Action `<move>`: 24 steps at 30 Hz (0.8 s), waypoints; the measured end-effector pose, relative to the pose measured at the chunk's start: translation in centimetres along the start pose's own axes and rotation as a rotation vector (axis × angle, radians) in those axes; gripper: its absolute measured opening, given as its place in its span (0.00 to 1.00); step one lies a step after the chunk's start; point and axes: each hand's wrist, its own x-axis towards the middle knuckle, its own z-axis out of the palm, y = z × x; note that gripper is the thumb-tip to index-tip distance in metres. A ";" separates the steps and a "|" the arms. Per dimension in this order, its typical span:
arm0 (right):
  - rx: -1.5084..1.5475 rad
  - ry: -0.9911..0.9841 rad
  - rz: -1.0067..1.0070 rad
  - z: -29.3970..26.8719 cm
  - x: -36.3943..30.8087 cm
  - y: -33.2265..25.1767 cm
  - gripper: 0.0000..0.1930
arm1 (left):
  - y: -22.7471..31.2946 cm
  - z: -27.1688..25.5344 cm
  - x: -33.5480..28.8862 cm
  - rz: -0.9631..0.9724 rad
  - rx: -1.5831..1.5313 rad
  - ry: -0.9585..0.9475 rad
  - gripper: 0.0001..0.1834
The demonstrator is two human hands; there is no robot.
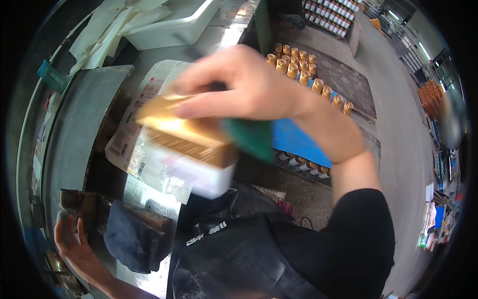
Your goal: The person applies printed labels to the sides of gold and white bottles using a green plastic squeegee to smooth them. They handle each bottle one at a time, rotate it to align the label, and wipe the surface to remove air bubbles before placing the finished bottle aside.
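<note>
My right hand (224, 87) is closed, thumb and fingers pinched at the top of a gold-and-white vessel (199, 162). The vessel is smeared by motion; its upper part is shiny gold with a ridged band, its lower part white. It hangs tilted over printed paper sheets (127, 137) on the bench. A dark green thing (254, 137), perhaps cloth, shows just under my right wrist. At the lower left, my left hand (77, 249) has its fingers apart and holds nothing. Its fingertips are beside a worn block (72, 199); a dark cloth-covered block (132, 236) lies to its right.
A white plastic tub (174, 30) stands at the back, with pale sheets (107, 37) beside it. Several gold bottle-shaped pieces (294, 65) stand in rows on a low table to the right, partly over a blue sheet (296, 142). A metal panel (82, 119) borders the left.
</note>
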 end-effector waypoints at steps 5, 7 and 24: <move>-0.128 -0.103 0.299 -5.1 -5.9 2.4 0.11 | 0.2 2.6 -0.1 -0.032 0.169 -0.237 0.19; 0.117 -0.144 0.321 -5.1 -5.3 3.0 0.12 | 1.1 3.9 -0.8 -0.084 0.284 -0.397 0.20; 0.258 -1.051 -0.395 23.9 24.1 -4.5 0.16 | -2.9 0.6 -9.5 -0.113 0.493 0.156 0.64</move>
